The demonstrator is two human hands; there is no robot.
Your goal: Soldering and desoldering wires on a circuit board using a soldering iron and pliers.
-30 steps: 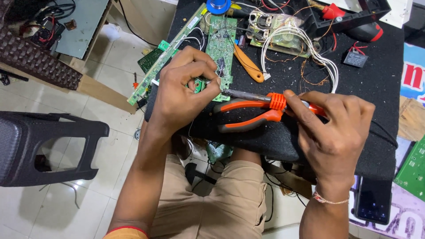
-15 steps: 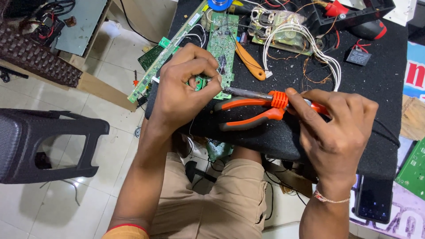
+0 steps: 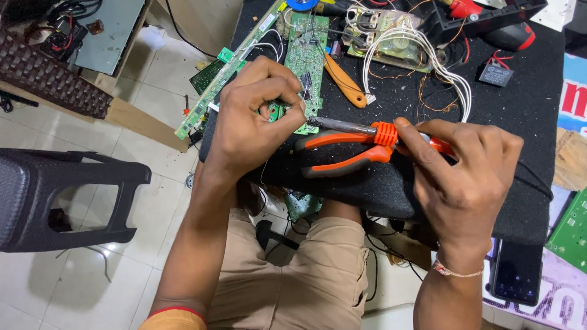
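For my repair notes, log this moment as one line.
left hand: pinching green circuit board | right hand: holding soldering iron, tip at board | orange pliers: lying on black mat

Cluttered repair bench above a tiled floor, seen from overhead.

A black plastic stool (image 3: 67, 198) stands on the pale floor at left. On the black bench mat (image 3: 526, 122) lie a bundle of white wires (image 3: 422, 46), an orange-handled tool (image 3: 345, 82) and a small black block (image 3: 495, 74). A dark phone (image 3: 516, 275) rests at lower right, beside a green board (image 3: 570, 229).
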